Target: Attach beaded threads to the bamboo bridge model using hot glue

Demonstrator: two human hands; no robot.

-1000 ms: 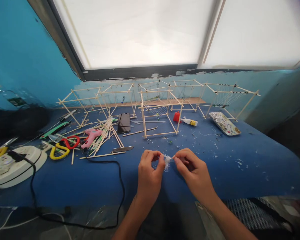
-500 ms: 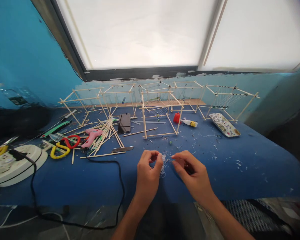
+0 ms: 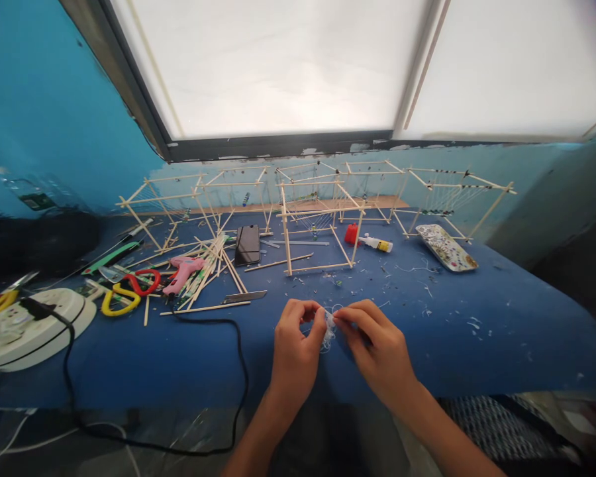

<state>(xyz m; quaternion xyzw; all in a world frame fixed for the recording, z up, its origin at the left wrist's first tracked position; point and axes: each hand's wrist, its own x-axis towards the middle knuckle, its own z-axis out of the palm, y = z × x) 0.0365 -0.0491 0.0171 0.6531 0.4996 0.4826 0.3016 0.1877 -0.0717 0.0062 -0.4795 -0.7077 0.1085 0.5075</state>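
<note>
My left hand point(image 3: 294, 344) and my right hand point(image 3: 375, 344) meet over the near edge of the blue table point(image 3: 477, 344). Both pinch a small tangle of clear thread point(image 3: 329, 328) between thumb and fingers. The tangle hangs between the two hands, just above the cloth. Behind them stands a cube frame of thin wooden sticks point(image 3: 320, 228), with longer stick frames point(image 3: 189, 195) along the wall.
A pink glue gun point(image 3: 181, 271), red and yellow scissors point(image 3: 124, 291), loose sticks point(image 3: 213, 265) and a black phone point(image 3: 247, 244) lie at left. Its black cord point(image 3: 238, 371) loops over the table edge. A white power strip point(image 3: 30, 324), a glue bottle point(image 3: 375, 243) and a patterned tray point(image 3: 446, 246) also lie there.
My right hand has moved left and closed in on the left hand, so the fingers now meet on the thread tangle. The head view has barely shifted.
</note>
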